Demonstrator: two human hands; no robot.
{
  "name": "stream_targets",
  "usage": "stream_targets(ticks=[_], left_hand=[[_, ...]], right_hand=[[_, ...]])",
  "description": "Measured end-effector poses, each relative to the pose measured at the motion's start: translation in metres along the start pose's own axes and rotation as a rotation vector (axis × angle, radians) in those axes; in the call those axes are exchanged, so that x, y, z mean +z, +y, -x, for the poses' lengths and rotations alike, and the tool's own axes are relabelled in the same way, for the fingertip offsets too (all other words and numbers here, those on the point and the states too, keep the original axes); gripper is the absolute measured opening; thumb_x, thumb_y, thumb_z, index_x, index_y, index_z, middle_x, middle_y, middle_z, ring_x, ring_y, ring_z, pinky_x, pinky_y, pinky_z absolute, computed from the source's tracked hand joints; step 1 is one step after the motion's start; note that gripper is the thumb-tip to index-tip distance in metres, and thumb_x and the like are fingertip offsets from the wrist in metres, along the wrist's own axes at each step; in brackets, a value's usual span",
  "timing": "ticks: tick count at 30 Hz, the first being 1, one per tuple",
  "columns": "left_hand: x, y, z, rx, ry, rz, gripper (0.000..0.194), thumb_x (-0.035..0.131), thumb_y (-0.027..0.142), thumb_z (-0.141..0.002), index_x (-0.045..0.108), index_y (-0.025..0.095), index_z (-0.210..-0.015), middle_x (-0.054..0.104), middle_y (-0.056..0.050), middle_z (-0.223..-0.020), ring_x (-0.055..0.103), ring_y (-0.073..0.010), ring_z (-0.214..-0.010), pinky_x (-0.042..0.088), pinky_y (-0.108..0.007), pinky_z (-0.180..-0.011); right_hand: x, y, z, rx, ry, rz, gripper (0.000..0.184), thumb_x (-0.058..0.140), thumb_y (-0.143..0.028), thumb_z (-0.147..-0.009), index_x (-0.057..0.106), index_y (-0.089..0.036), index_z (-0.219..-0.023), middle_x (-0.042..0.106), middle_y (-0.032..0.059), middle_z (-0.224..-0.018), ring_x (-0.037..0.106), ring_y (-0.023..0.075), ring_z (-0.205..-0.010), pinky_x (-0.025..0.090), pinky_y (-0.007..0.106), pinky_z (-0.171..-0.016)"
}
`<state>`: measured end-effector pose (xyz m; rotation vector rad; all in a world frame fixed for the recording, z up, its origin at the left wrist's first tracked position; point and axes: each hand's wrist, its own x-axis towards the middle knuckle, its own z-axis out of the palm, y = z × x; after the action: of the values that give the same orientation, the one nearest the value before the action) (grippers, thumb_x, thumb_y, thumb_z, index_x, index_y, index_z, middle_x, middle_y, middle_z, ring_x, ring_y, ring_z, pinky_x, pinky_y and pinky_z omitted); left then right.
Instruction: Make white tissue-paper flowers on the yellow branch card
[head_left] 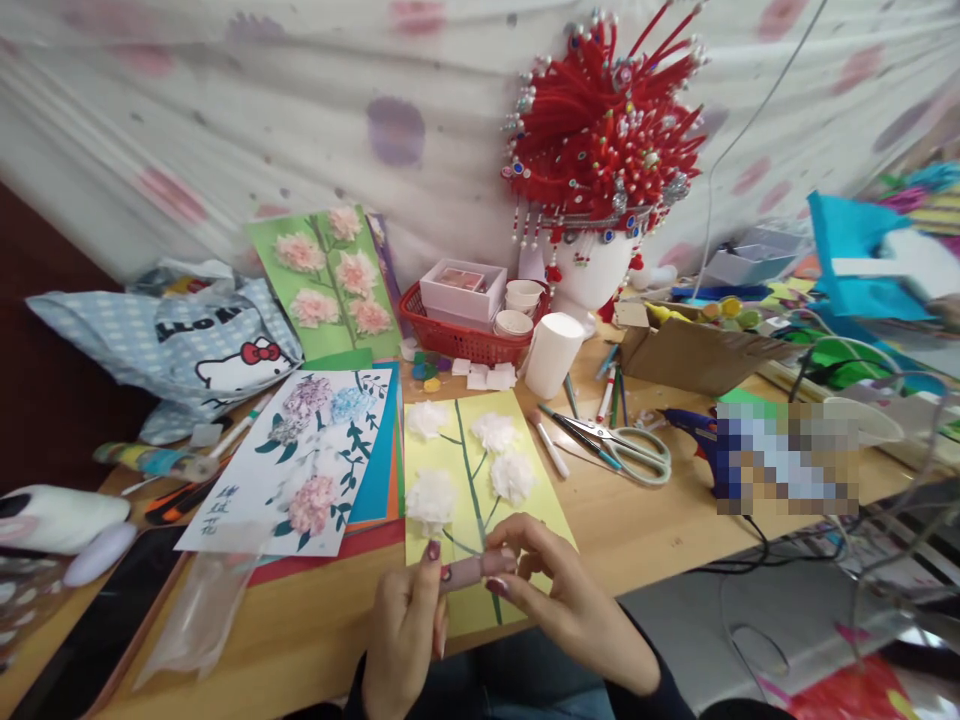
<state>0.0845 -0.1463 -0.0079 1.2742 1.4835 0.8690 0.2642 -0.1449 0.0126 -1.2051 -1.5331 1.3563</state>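
Note:
Both my hands meet over the lower part of a yellow card (541,518). My left hand (401,625) is closed around one end of a slim mauve-pink tube (466,572), its thumb lying along the side. At the other end, my right hand (555,590) pinches the tube between thumb and fingers. What the tube contains cannot be made out. On the card, white ruffled paper flowers (431,497) stand along a dark green painted stem (469,455) with side branches.
Scissors (637,455) and pens lie right of the card, with a blue glue gun (697,430) beyond. A white cup (553,355) stands behind, near a red basket (480,340). Left are a printed flower sheet (251,480), a phone (97,625) and a checked bag (127,330).

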Motion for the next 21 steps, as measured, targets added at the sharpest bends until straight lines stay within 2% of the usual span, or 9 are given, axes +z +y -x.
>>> stream_targets(ticks=[2, 4, 6, 7, 9, 12, 17, 19, 21], left_hand=[[-0.001, -0.003, 0.0, -0.013, 0.022, 0.01, 0.067, 0.03, 0.067, -0.088, 0.033, 0.022, -0.038, 0.036, 0.001, -0.031, 0.038, -0.011, -0.031, 0.032, -0.022, -0.038], [-0.001, -0.006, 0.0, 0.02, 0.051, 0.003, 0.066, 0.031, 0.064, -0.089, 0.033, 0.022, -0.038, 0.038, 0.001, -0.032, 0.041, -0.0114, -0.033, 0.034, -0.023, -0.041], [0.001, -0.007, 0.0, 0.052, 0.07, -0.008, 0.065, 0.034, 0.062, -0.089, 0.034, 0.022, -0.038, 0.039, 0.001, -0.032, 0.044, -0.012, -0.033, 0.036, -0.023, -0.043], [0.001, -0.008, 0.0, 0.053, 0.077, -0.012, 0.065, 0.035, 0.061, -0.089, 0.034, 0.022, -0.037, 0.039, 0.001, -0.032, 0.045, -0.0121, -0.033, 0.037, -0.023, -0.044], [0.0, -0.007, 0.0, 0.025, 0.09, -0.012, 0.064, 0.035, 0.06, -0.089, 0.035, 0.022, -0.037, 0.039, 0.001, -0.032, 0.044, -0.0119, -0.033, 0.036, -0.023, -0.043], [-0.003, -0.005, -0.001, -0.067, 0.111, 0.014, 0.064, 0.035, 0.059, -0.089, 0.032, 0.023, -0.037, 0.035, 0.002, -0.031, 0.041, -0.0111, -0.033, 0.035, -0.023, -0.041], [-0.003, 0.001, -0.004, -0.161, 0.108, 0.097, 0.066, 0.034, 0.063, -0.088, 0.028, 0.023, -0.036, 0.03, 0.003, -0.03, 0.039, -0.0103, -0.031, 0.034, -0.023, -0.041], [-0.002, 0.003, -0.004, -0.196, 0.089, 0.104, 0.066, 0.032, 0.063, -0.089, 0.028, 0.023, -0.036, 0.029, 0.003, -0.03, 0.039, -0.0106, -0.03, 0.035, -0.023, -0.041], [-0.004, 0.004, -0.003, -0.163, 0.049, 0.072, 0.066, 0.03, 0.059, -0.091, 0.034, 0.022, -0.036, 0.034, 0.001, -0.032, 0.043, -0.0113, -0.034, 0.038, -0.023, -0.045]], right_hand=[[0.0, -0.002, -0.001, -0.003, -0.021, -0.026, 0.037, 0.062, -0.044, -0.085, 0.052, -0.023, -0.114, 0.06, 0.0055, -0.106, 0.058, 0.0137, -0.084, 0.047, 0.021, -0.064], [0.002, 0.0, -0.004, 0.055, -0.044, -0.057, 0.035, 0.053, -0.049, -0.09, 0.054, -0.021, -0.11, 0.063, 0.0027, -0.086, 0.056, 0.0114, -0.068, 0.043, 0.02, -0.053], [0.005, 0.002, -0.007, 0.102, -0.048, -0.032, 0.036, 0.042, -0.049, -0.095, 0.058, -0.017, -0.09, 0.055, -0.0019, -0.061, 0.048, 0.0091, -0.053, 0.038, 0.02, -0.049], [0.005, 0.003, -0.009, 0.101, -0.042, -0.002, 0.039, 0.04, -0.048, -0.096, 0.058, -0.017, -0.083, 0.052, -0.0024, -0.057, 0.047, 0.0089, -0.052, 0.037, 0.02, -0.05], [0.004, 0.004, -0.01, 0.048, -0.008, 0.057, 0.031, 0.049, -0.045, -0.093, 0.06, -0.018, -0.083, 0.059, 0.0002, -0.067, 0.054, 0.0105, -0.061, 0.041, 0.021, -0.056], [0.0, 0.004, -0.01, -0.061, 0.057, 0.083, 0.02, 0.06, -0.039, -0.088, 0.061, -0.021, -0.097, 0.065, 0.0041, -0.089, 0.061, 0.0143, -0.078, 0.047, 0.024, -0.065], [-0.001, 0.006, -0.008, -0.099, 0.163, 0.06, 0.018, 0.061, -0.035, -0.088, 0.059, -0.022, -0.099, 0.066, 0.0048, -0.091, 0.062, 0.0157, -0.08, 0.051, 0.027, -0.067], [0.001, 0.007, -0.008, -0.108, 0.165, 0.042, 0.015, 0.06, -0.033, -0.088, 0.059, -0.022, -0.098, 0.066, 0.0048, -0.091, 0.063, 0.0161, -0.083, 0.051, 0.027, -0.069], [0.0, 0.008, -0.008, -0.128, 0.148, 0.013, 0.011, 0.06, -0.031, -0.088, 0.06, -0.022, -0.095, 0.066, 0.005, -0.095, 0.063, 0.0165, -0.088, 0.051, 0.027, -0.071]])
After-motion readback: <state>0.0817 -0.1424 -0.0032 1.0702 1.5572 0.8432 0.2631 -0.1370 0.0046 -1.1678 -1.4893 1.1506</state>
